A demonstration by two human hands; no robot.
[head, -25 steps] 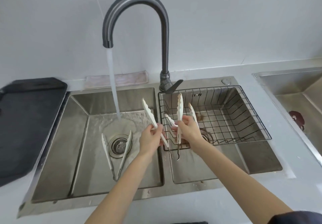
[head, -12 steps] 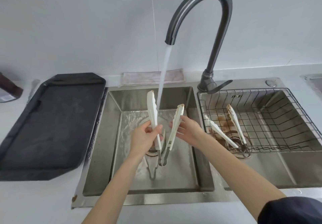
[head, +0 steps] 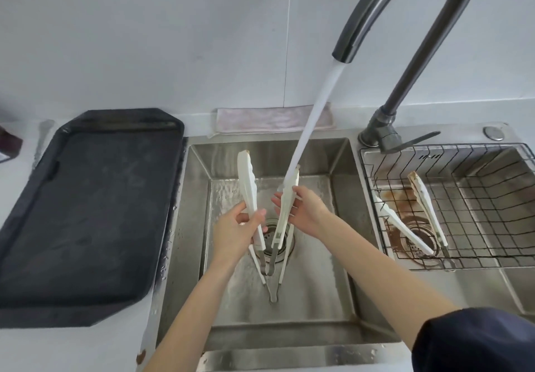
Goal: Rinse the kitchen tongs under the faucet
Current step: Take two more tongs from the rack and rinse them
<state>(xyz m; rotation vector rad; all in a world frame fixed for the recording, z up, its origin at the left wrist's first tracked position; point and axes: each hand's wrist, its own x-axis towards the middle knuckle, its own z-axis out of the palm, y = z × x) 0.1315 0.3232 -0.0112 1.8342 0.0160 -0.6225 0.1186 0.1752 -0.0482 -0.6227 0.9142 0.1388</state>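
1. We have the white plastic kitchen tongs with a steel hinge held over the left steel sink basin, tips up, hinge down above the drain.
2. Left hand pinches the left arm of the tongs between thumb and curled fingers. Right hand holds the right arm, with its fingers wrapped from behind.
3. Water from the dark grey gooseneck faucet lands on the tip of the right arm, just above the right hand. The left arm's tip sits left of the stream, dry side as far as we can judge.
4. Key relation: the tongs' long axis runs roughly vertical, arms splayed in a V; the stream falls on the faucet side only. We judge the next move is to shift the tongs toward the faucet side, or rotate them, so the left tip gets water; the left hand is nearer that tip.
5. Hidden: the hinge overlaps a second pair of white tongs lying on the basin floor, so its outline is hard to separate. The right hand's fingertips are partly behind the arm.
6. A third soiled pair lies in the black wire basket right of the faucet.
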